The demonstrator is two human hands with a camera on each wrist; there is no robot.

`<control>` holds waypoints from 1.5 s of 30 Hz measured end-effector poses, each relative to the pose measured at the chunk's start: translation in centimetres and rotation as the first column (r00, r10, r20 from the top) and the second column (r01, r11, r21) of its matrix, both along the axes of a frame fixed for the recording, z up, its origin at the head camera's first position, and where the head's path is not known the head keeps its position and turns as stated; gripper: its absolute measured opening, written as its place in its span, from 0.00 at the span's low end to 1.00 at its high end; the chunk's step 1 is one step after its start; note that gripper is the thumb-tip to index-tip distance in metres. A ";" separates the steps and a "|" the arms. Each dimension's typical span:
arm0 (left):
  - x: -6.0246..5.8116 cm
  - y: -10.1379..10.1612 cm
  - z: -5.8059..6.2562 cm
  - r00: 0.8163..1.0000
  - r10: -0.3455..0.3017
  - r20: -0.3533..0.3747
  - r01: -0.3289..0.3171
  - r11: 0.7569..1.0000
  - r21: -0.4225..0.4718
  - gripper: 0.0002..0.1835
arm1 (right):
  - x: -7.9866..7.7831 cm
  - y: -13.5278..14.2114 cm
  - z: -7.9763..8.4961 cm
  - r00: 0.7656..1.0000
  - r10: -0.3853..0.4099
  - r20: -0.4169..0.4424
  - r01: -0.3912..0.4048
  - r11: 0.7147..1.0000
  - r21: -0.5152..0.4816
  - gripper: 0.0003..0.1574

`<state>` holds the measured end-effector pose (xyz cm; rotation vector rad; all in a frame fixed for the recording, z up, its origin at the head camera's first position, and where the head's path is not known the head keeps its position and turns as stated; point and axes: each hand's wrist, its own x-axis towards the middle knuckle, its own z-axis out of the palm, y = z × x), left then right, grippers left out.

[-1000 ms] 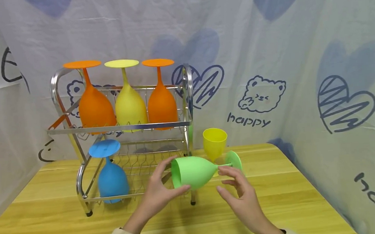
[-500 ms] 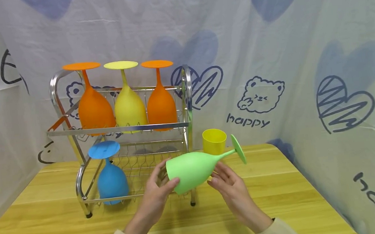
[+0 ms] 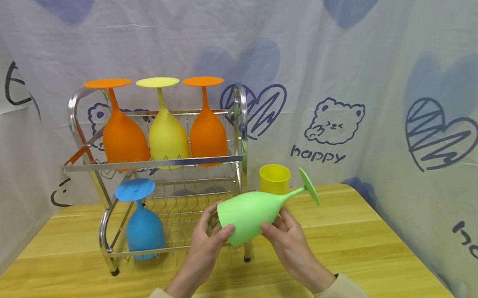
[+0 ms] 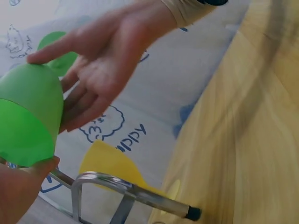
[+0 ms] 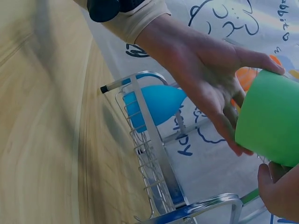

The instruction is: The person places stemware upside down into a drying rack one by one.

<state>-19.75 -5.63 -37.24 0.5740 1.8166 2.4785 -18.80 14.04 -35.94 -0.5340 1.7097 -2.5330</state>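
Note:
Both hands hold a light green plastic goblet (image 3: 250, 216) above the table, in front of the rack's lower right side. It lies tilted, its rim down to the left and its round foot up to the right. My left hand (image 3: 204, 247) grips the bowl near the rim, thumb in front and fingers behind. My right hand (image 3: 288, 243) grips the bowl near the stem, thumb on the near side. In the left wrist view the right hand (image 4: 103, 65) is seen past the bowl. The left hand (image 5: 205, 70) shows in the right wrist view.
A two-tier metal rack (image 3: 160, 163) stands on the wooden table (image 3: 356, 247). Upside down on its upper tier are two orange goblets (image 3: 124, 139) and a yellow goblet (image 3: 168, 136); a blue goblet (image 3: 144, 229) is below. Another yellow goblet (image 3: 275, 181) stands upright behind the green one.
The green goblet has tilted, its foot rising to the right. The right hand has moved from the stem under to the bowl, and the left thumb has come onto the bowl near the rim.

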 end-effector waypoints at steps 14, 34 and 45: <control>-0.1 -0.6 -0.1 0.995 0.054 -0.079 -0.065 0.987 -0.144 0.39 | -0.1 0.0 -0.3 0.997 -0.063 -0.047 0.066 0.996 0.064 0.44; 1.8 -7.7 -0.6 0.540 0.292 -0.789 -0.684 0.699 -0.209 0.29 | -0.4 -0.7 -1.0 0.912 -0.176 -0.371 0.326 0.859 0.395 0.42; 2.6 -14.8 0.7 0.384 0.748 -0.541 -0.913 0.397 -0.099 0.11 | -0.7 -1.6 -1.3 0.837 -0.186 -0.515 0.440 0.788 0.431 0.48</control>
